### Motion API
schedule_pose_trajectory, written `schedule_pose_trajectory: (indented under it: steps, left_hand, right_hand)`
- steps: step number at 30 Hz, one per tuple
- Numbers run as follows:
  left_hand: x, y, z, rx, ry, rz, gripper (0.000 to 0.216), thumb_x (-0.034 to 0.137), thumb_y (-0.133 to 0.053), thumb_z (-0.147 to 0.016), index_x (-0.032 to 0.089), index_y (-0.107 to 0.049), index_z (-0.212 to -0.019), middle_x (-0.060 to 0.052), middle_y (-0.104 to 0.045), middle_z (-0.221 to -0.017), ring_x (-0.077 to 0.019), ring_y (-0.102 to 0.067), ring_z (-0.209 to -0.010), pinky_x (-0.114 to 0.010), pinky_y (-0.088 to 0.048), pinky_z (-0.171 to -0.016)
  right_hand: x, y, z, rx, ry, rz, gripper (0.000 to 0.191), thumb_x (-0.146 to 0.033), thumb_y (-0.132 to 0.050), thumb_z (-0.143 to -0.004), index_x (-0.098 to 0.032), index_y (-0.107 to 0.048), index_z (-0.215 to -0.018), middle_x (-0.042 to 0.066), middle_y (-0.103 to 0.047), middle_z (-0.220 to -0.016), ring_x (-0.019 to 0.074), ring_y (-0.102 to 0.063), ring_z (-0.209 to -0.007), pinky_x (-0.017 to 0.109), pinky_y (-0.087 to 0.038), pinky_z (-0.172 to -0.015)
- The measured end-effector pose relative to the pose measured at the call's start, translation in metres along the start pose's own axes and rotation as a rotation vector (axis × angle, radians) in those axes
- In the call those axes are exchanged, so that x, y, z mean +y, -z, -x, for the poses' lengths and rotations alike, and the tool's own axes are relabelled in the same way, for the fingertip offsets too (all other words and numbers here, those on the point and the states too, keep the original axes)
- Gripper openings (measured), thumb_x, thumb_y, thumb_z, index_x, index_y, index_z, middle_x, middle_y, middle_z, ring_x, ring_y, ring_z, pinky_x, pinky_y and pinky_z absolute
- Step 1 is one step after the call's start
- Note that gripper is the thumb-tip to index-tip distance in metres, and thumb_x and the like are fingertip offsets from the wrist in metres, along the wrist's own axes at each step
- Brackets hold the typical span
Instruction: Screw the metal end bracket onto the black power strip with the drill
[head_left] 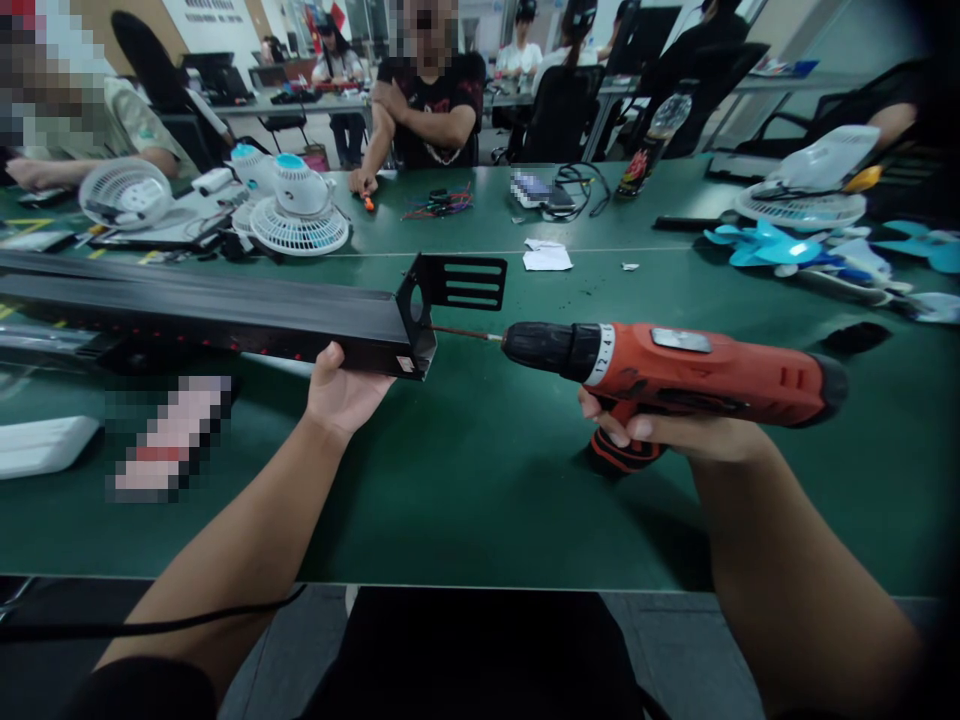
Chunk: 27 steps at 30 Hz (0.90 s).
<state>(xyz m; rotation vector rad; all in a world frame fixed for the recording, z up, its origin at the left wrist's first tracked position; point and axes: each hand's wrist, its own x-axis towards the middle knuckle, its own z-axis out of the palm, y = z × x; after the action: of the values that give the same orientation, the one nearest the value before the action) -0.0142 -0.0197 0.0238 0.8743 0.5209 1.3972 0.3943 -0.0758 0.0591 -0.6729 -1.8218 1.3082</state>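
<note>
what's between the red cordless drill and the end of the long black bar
In the head view, a thin reddish-brown metal bit runs from the red cordless drill toward the long black bar; whether its tip touches is unclear.

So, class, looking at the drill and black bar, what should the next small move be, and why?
Perhaps nudge the drill gently forward to seat the bit: its tip looks close to the end of the black bar, though contact is unclear. The left hand supports the bar; the right hand grips the drill.
</note>
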Motion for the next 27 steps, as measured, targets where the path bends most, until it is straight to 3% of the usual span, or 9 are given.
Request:
schedule_pose_trajectory:
  steps: [10,16,20,27]
  left_hand:
    - [0.0006,-0.002,0.0003,0.013,-0.002,-0.009,0.069,0.057,-0.1,-0.077,0.029,-0.077,-0.136,-0.01,-0.084,-0.138,-0.0407,-0.062,-0.157,-0.049,-0.064,-0.116]
    - [0.0006,-0.0021,0.001,-0.002,0.0,0.0,0.071,0.057,-0.1,-0.076,0.028,-0.079,-0.137,-0.01,-0.084,-0.14,-0.0396,-0.064,-0.154,-0.046,-0.067,-0.109]
    - [0.0,-0.0029,0.0009,0.018,-0.016,-0.021,0.068,0.058,-0.098,-0.078,0.03,-0.079,-0.136,-0.009,-0.083,-0.143,-0.0412,-0.067,-0.151,-0.049,-0.068,-0.108]
    - [-0.0006,0.0015,-0.0003,-0.014,0.001,0.037,0.073,0.054,-0.1,-0.079,0.031,-0.074,-0.144,-0.008,-0.084,-0.138,-0.0395,-0.067,-0.152,-0.047,-0.064,-0.113]
  right_hand:
    - [0.002,0.0016,0.0023,-0.003,-0.012,0.013,0.033,-0.048,-0.091,-0.096,-0.027,-0.086,-0.121,0.009,-0.082,-0.103,0.0148,-0.063,-0.058,0.03,-0.059,-0.051]
    - [0.0016,0.0025,0.0019,-0.013,-0.038,-0.01,0.034,-0.049,-0.091,-0.096,-0.027,-0.086,-0.121,0.008,-0.079,-0.099,0.0157,-0.062,-0.06,0.031,-0.059,-0.052]
    - [0.0007,0.0017,0.0007,-0.008,-0.025,0.012,0.034,-0.049,-0.091,-0.095,-0.026,-0.087,-0.12,0.008,-0.079,-0.095,0.0168,-0.063,-0.06,0.033,-0.059,-0.05]
    - [0.0001,-0.0014,0.0006,-0.001,-0.017,-0.02,0.031,-0.047,-0.091,-0.096,-0.027,-0.086,-0.119,0.008,-0.08,-0.101,0.015,-0.063,-0.06,0.031,-0.057,-0.051]
